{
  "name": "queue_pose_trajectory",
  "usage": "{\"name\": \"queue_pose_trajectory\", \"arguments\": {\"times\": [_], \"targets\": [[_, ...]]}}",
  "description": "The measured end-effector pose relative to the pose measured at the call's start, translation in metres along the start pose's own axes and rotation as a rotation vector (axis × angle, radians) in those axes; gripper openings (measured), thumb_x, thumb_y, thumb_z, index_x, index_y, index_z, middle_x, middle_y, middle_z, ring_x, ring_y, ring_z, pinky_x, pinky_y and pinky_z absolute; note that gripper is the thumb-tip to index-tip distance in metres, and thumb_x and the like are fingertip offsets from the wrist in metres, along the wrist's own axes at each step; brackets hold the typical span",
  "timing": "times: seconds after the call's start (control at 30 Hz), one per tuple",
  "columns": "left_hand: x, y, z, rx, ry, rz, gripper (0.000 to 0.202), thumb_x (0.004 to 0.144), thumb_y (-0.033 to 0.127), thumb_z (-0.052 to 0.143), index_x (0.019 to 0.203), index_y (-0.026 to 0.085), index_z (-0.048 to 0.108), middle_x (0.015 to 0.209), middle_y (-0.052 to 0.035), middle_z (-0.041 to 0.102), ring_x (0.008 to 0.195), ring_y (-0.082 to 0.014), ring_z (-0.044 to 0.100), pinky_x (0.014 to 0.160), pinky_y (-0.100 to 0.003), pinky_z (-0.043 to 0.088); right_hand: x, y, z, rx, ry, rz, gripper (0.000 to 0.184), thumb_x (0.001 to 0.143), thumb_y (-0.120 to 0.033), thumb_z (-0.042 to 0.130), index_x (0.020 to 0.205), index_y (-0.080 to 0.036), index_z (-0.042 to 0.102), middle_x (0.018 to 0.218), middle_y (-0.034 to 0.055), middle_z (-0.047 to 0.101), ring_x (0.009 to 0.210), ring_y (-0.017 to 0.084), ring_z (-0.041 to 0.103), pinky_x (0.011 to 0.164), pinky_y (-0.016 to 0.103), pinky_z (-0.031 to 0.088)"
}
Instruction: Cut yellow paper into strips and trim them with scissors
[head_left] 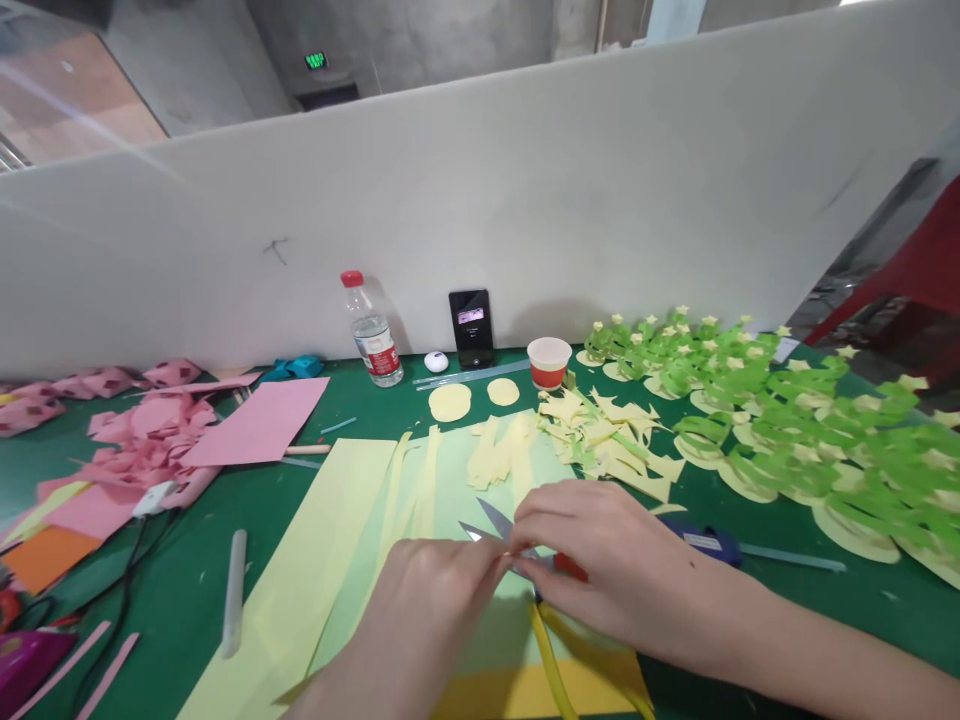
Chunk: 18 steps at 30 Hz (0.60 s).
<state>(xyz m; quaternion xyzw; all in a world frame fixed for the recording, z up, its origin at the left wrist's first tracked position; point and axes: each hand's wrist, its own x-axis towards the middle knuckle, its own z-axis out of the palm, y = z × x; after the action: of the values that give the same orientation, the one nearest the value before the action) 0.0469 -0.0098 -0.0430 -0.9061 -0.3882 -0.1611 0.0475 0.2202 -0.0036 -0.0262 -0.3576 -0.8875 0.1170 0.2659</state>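
My right hand [600, 570] is closed around red-handled scissors [517, 545], whose open blades point left over the pale yellow and light green paper sheets [352, 530]. Touching the blade tips, my left hand [442, 580] pinches something small that I cannot make out. Cut yellow strips [495, 455] and yellow paper scraps [615, 440] lie just beyond the hands. Two yellow paper circles [450, 402] sit farther back.
Many green paper trees with yellow stars [787, 420] fill the right side. Also present: a paper cup [549, 361], phone [472, 328], water bottle [370, 333], pink paper pieces [157, 445], blue glue gun [709, 543], glue stick [235, 592]. A white partition [525, 190] stands behind.
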Motion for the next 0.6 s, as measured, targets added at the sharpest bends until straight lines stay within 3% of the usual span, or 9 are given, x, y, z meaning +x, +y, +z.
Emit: {"name": "queue_pose_trajectory", "arguments": {"times": [0.23,0.43,0.6], "targets": [[-0.007,0.001,-0.001,-0.079,0.138,0.071,0.027,0.087,0.012,0.032,0.068,0.018,0.051,0.045,0.0035,0.054,0.034,-0.0117,0.049,0.035,-0.023,0.027,-0.001,-0.003,0.003,0.107,-0.002,-0.023,0.02,0.08,-0.011,0.043,0.071,-0.014,0.061,0.065,0.0028,0.06,0.059,0.012,0.053,0.052,0.023,0.039],[-0.01,0.003,-0.006,-0.1,0.126,0.06,0.022,0.087,0.013,0.035,0.073,0.018,0.052,0.047,0.0038,0.054,0.035,-0.0123,0.049,0.036,-0.024,0.027,-0.003,-0.001,0.003,0.142,0.082,0.024,0.02,0.078,-0.01,0.043,0.068,-0.014,0.058,0.062,0.0019,0.057,0.053,0.01,0.049,0.049,0.021,0.038],[-0.01,-0.002,-0.014,-0.069,0.106,-0.005,0.023,0.088,0.021,0.036,0.076,0.019,0.056,0.046,0.0041,0.055,0.035,-0.0119,0.049,0.037,-0.023,0.028,-0.002,0.01,-0.013,0.038,0.1,0.139,0.019,0.075,-0.007,0.043,0.063,-0.016,0.054,0.061,0.0002,0.055,0.054,0.01,0.049,0.05,0.021,0.037]]}}
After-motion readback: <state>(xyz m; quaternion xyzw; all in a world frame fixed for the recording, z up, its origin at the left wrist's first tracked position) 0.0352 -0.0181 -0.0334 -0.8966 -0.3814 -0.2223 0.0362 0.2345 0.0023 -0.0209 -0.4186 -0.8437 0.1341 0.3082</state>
